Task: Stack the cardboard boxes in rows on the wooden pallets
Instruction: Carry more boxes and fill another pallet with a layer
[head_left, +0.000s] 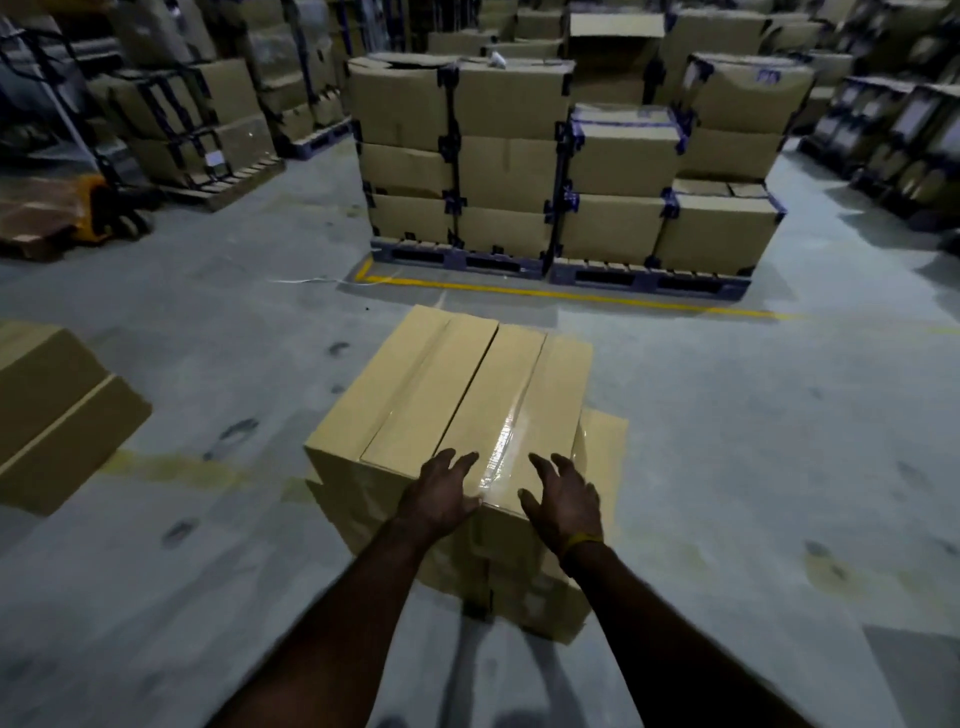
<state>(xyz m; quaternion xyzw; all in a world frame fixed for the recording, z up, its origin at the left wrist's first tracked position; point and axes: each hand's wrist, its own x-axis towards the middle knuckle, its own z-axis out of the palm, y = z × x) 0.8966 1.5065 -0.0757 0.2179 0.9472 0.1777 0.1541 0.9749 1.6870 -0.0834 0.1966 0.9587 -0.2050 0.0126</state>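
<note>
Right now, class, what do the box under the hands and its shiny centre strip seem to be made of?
Box: matt tan cardboard, going by its folded flaps and centre seam. Strip: probably clear plastic packing tape, since it glares glossy under the light.

We've got open concrete floor (727, 441) on both sides of the near box stack (457, 415), w/ more room on the right. On the left, another carton (57, 410) sits on the floor, well apart. Straight ahead, past a yellow floor line (571, 297), loaded pallets (550, 265) w/ stacked boxes (519, 156) block the way fwd. An orange pallet jack (96, 210) stands far left. Our left hand (439, 493) and right hand (566, 499) reach over the top box's near edge, nothing between them.
</note>
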